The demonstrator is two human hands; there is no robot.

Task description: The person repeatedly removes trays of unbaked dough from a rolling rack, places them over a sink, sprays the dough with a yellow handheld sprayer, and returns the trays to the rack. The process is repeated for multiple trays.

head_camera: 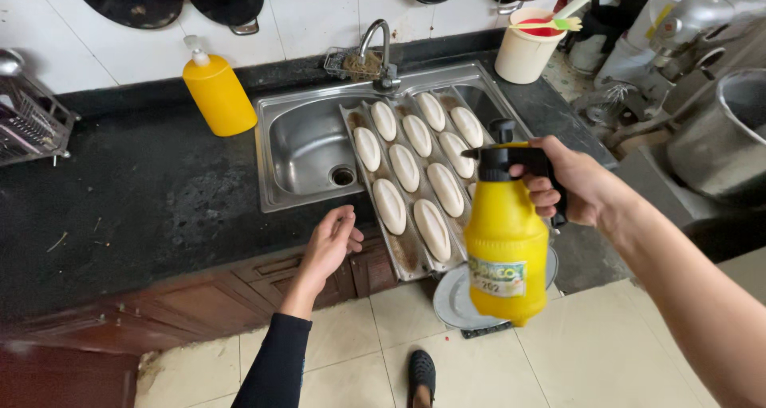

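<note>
The yellow spray bottle (pixel 506 236) hung upright in the air just before the counter (pixel 144 193), long axis vertical, nozzle pointing left toward the dough tray (pixel 403 252) lying across the sink (pixel 299 149). Rigid plastic, probably heavy if filled; best held at the black trigger handle. The right hand (pixel 573 183) gripped that handle closed. The left hand (pixel 331 244) lay open, empty, at the counter edge.

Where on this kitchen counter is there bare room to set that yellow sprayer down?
The widest bare patch is the dark countertop between the wire rack, the yellow soap bottle and the sink, above the left hand. The sink is crowded: a dough tray bridges it. Behind the right hand holding the sprayer, a white bucket and mixer leave only a narrow strip.
</note>
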